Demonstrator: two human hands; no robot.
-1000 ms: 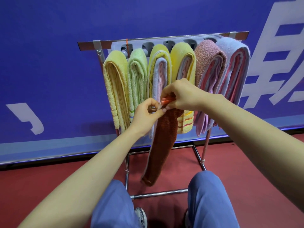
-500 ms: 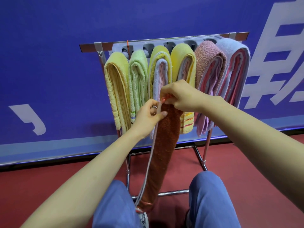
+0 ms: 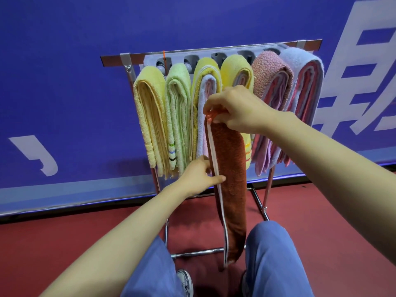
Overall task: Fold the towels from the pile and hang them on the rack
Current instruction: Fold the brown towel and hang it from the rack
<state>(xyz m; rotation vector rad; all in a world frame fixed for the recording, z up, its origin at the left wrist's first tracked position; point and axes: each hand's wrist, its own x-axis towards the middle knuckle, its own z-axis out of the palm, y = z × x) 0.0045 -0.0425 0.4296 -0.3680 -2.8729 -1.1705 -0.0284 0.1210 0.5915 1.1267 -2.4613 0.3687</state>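
brown towel (image 3: pixel 232 168) top: hidden under right hand (image 3: pixel 237 110) | wall lettering (image 3: pixel 368 113): cut at right edge

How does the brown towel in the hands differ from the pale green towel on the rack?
The brown towel hangs from the right hand; the pale green towel is draped over the rack. The brown towel is dark with a white edge; the pale green towel has coloured stripes. Both are folded narrow.

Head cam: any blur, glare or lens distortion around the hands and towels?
Head view: even light, no hard shadows; brown towel, left hand and right hand sharp; small glints on the rack metal; wide-angle stretch swells the forearms at frame edges.
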